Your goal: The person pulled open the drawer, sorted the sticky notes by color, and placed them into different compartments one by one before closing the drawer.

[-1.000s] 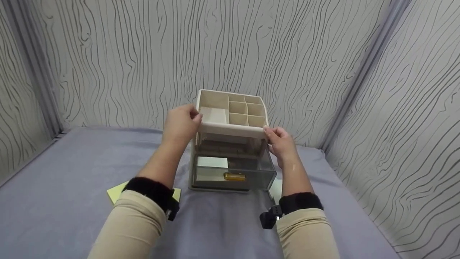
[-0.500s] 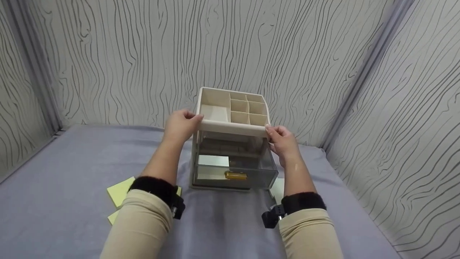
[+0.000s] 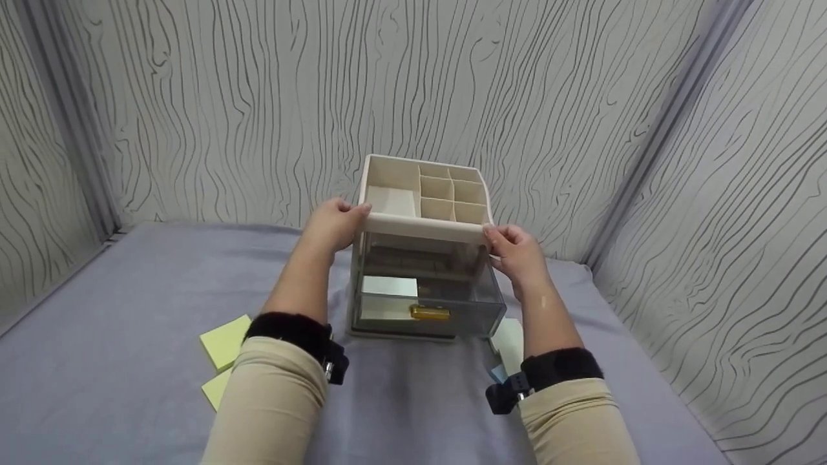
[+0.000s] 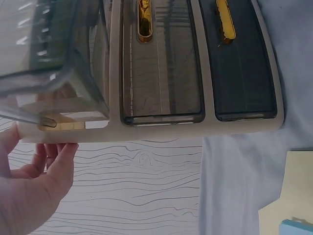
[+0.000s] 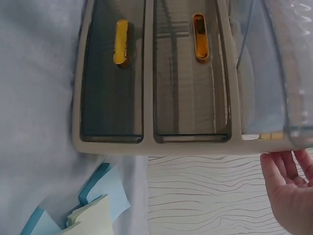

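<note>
A cream desktop drawer organizer stands in front of me, its top divided into one large compartment and several small ones. Its uppermost clear drawer, with a gold handle, is pulled out and has a pale block inside. My left hand pinches the top's left front corner, thumb on the rim. At the opposite corner my right hand grips the frame. Two lower smoked drawers, the middle drawer and bottom drawer, are pushed in, as the left wrist view shows.
Yellow sticky-note pads lie left of the organizer on the grey-blue cloth, partly under my left forearm. Pale green sheets and blue pads lie to the right. A wood-grain-patterned wall stands behind.
My left hand's curled fingers have settled onto the organizer's corner, thumb now over its front rim. The right hand keeps its hold. The whole view has shifted slightly; the drawer stays out.
</note>
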Demonstrator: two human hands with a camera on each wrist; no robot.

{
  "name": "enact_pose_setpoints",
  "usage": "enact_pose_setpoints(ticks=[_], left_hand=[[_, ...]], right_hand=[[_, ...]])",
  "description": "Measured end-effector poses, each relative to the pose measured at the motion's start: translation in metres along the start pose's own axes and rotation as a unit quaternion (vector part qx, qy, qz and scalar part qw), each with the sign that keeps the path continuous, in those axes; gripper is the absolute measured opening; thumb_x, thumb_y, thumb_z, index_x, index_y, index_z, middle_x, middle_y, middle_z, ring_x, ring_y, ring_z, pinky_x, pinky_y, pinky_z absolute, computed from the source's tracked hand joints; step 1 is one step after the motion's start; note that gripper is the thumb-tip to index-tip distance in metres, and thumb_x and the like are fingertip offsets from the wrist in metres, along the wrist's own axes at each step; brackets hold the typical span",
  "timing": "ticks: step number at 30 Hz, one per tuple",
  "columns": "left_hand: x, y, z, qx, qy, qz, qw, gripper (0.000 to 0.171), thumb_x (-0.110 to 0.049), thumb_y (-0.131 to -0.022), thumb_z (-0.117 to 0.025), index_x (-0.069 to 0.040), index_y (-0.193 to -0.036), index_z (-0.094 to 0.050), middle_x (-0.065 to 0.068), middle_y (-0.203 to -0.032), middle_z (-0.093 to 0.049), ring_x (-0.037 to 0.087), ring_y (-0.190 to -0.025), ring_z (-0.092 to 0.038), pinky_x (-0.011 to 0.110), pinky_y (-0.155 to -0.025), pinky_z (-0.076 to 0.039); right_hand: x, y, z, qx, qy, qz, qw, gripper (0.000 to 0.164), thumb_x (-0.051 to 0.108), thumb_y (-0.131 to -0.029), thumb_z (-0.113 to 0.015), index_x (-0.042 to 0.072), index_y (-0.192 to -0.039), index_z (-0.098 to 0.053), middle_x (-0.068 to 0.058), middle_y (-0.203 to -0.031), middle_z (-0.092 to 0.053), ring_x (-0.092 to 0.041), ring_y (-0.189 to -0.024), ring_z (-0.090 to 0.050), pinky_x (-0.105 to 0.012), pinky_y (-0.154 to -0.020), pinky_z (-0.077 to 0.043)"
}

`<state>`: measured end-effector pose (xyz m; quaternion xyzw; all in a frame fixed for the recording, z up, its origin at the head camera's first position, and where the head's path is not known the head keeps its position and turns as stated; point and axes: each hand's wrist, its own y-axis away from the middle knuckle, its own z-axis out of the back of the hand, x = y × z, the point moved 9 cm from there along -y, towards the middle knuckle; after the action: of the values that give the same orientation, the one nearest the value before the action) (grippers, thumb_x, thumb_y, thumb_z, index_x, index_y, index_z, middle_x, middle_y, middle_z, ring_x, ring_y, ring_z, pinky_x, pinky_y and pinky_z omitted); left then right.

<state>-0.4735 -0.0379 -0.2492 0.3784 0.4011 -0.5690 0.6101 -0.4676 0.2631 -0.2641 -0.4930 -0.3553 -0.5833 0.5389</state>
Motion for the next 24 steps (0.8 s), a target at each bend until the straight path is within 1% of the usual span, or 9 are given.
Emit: enact_pose_setpoints(ticks=[5, 7, 10, 13, 14, 16, 19, 22, 24], left_hand=[[0.001, 0.0, 0.0, 0.004, 0.006, 0.011, 0.9999, 0.045, -0.043, -0.09, -0.05, -0.005, -0.115, -0.053, 0.011, -0.113, -0.056, 0.024, -0.102, -0.052, 0.037, -0.087, -0.045], [0.002, 0.001, -0.001, 0.007, 0.01, 0.012, 0.9999, 0.045, -0.042, -0.091, -0.05, -0.005, -0.116, -0.053, 0.011, -0.114, -0.056, 0.024, -0.103, -0.052, 0.037, -0.087, -0.045], [0.002, 0.001, -0.002, 0.009, 0.015, 0.012, 0.9998, 0.044, -0.042, -0.091, -0.05, -0.005, -0.117, -0.052, 0.011, -0.114, -0.056, 0.024, -0.103, -0.051, 0.037, -0.087, -0.045], [0.002, 0.002, -0.002, 0.007, 0.016, 0.014, 0.9997, 0.043, -0.041, -0.091, -0.05, -0.005, -0.116, -0.052, 0.011, -0.113, -0.056, 0.024, -0.103, -0.051, 0.038, -0.087, -0.045], [0.002, 0.002, -0.002, 0.007, 0.017, 0.015, 0.9997, 0.043, -0.041, -0.091, -0.05, -0.005, -0.116, -0.052, 0.011, -0.113, -0.056, 0.024, -0.103, -0.051, 0.037, -0.087, -0.045], [0.003, 0.002, -0.001, 0.006, 0.018, 0.016, 0.9997, 0.043, -0.041, -0.091, -0.05, -0.005, -0.115, -0.052, 0.011, -0.113, -0.056, 0.024, -0.103, -0.052, 0.036, -0.086, -0.045], [0.003, 0.001, -0.001, 0.006, 0.019, 0.016, 0.9997, 0.044, -0.042, -0.091, -0.05, -0.005, -0.115, -0.052, 0.011, -0.112, -0.056, 0.023, -0.102, -0.052, 0.036, -0.086, -0.046], [0.003, 0.002, -0.001, 0.006, 0.014, 0.013, 0.9998, 0.044, -0.042, -0.091, -0.05, -0.005, -0.114, -0.052, 0.011, -0.112, -0.056, 0.024, -0.102, -0.051, 0.036, -0.085, -0.046], [0.003, 0.002, -0.001, 0.007, 0.012, 0.012, 0.9998, 0.044, -0.042, -0.091, -0.049, -0.005, -0.114, -0.052, 0.011, -0.112, -0.056, 0.024, -0.102, -0.051, 0.037, -0.086, -0.045]], right_hand=[[-0.019, 0.001, 0.003, 0.032, 0.005, 0.001, 0.999, 0.05, 0.042, -0.086, -0.059, -0.001, -0.113, -0.053, -0.018, -0.123, -0.053, -0.027, -0.115, -0.05, -0.038, -0.096, -0.041], [-0.031, 0.002, 0.007, 0.035, 0.031, -0.006, 0.999, 0.053, 0.044, -0.086, -0.058, 0.0, -0.115, -0.053, -0.017, -0.124, -0.053, -0.027, -0.117, -0.049, -0.039, -0.097, -0.04], [-0.052, 0.004, 0.019, 0.028, 0.088, -0.022, 0.995, 0.051, 0.046, -0.085, -0.058, 0.003, -0.113, -0.055, -0.016, -0.121, -0.054, -0.027, -0.116, -0.05, -0.04, -0.097, -0.04], [-0.071, 0.007, 0.032, 0.022, 0.176, -0.035, 0.983, 0.043, 0.042, -0.087, -0.059, 0.004, -0.108, -0.057, -0.015, -0.115, -0.056, -0.028, -0.109, -0.051, -0.043, -0.094, -0.042], [-0.076, 0.009, 0.036, 0.022, 0.212, -0.037, 0.976, 0.04, 0.038, -0.087, -0.06, 0.003, -0.106, -0.058, -0.015, -0.112, -0.057, -0.029, -0.106, -0.052, -0.044, -0.091, -0.043], [-0.088, 0.012, 0.042, 0.036, 0.286, -0.046, 0.956, 0.037, 0.032, -0.085, -0.062, 0.001, -0.105, -0.058, -0.017, -0.108, -0.058, -0.032, -0.101, -0.053, -0.046, -0.086, -0.044], [-0.102, 0.019, 0.049, 0.065, 0.39, -0.053, 0.917, 0.04, 0.025, -0.079, -0.069, -0.006, -0.101, -0.056, -0.021, -0.1, -0.059, -0.035, -0.093, -0.056, -0.047, -0.079, -0.046], [-0.116, 0.03, 0.054, 0.092, 0.453, -0.077, 0.883, 0.056, 0.026, -0.072, -0.075, -0.014, -0.105, -0.053, -0.026, -0.101, -0.058, -0.04, -0.094, -0.055, -0.048, -0.081, -0.046], [-0.123, 0.037, 0.057, 0.1, 0.481, -0.092, 0.866, 0.063, 0.03, -0.069, -0.078, -0.015, -0.105, -0.053, -0.027, -0.101, -0.058, -0.04, -0.094, -0.055, -0.049, -0.083, -0.045]])
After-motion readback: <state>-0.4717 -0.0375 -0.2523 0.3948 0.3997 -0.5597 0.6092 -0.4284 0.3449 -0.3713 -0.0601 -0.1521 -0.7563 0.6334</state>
